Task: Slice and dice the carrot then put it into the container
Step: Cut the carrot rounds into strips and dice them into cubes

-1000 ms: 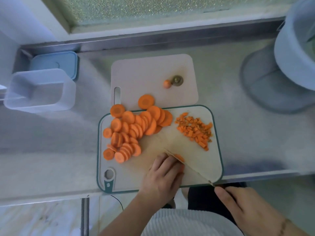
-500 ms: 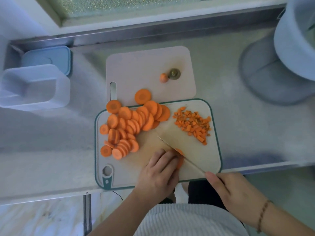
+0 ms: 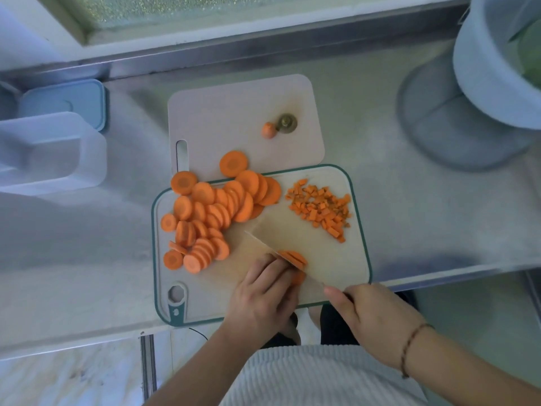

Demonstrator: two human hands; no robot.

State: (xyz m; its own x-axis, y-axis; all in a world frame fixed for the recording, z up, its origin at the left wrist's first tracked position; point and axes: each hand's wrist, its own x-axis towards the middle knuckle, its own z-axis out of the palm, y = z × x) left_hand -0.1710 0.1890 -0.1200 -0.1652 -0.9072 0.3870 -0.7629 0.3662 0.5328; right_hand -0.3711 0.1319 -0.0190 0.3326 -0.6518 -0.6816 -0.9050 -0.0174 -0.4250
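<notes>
Holding a small stack of carrot rounds (image 3: 294, 257) low in the frame, my left hand (image 3: 263, 300) has its fingers curled down on them, just behind the blade; I judge these discs stiff, light and slick on the cut faces, so pinning them from above near the edge away from the steel seems safest. My right hand (image 3: 371, 315) wraps the knife (image 3: 281, 244) handle, its broad pale blade angled across the teal-rimmed cutting board (image 3: 361, 230). Mid-frame left lies the heap of uncut carrot slices (image 3: 210, 218), overlapping, firm-looking. To the right sits the pile of diced carrot (image 3: 320, 210), tiny cubes likely to scatter. Beyond, a pinkish board (image 3: 222, 118) carries the carrot ends (image 3: 278, 127). Far left stands the translucent plastic container (image 3: 49, 153), holding no carrot as far as I can see.
</notes>
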